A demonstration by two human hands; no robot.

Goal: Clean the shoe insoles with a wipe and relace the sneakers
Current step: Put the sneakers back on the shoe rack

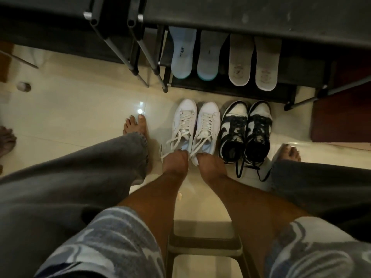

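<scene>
The floor (pixel 80 117) was glossy cream tile that mirrored a lamp. The white sneakers (pixel 185 109) looked smooth and faintly sheened, like leather, with flat woven cloth laces (pixel 185 125). The black-and-white sneakers (pixel 234 127) had similar smooth panels. The pale blue insoles (pixel 182 55) and beige insoles (pixel 240 63) looked matt. The shoe rack (pixel 241 13) had dull black tubes and matt dark shelves. The grey trousers (pixel 90 167) were soft cloth with a frayed hem.
</scene>
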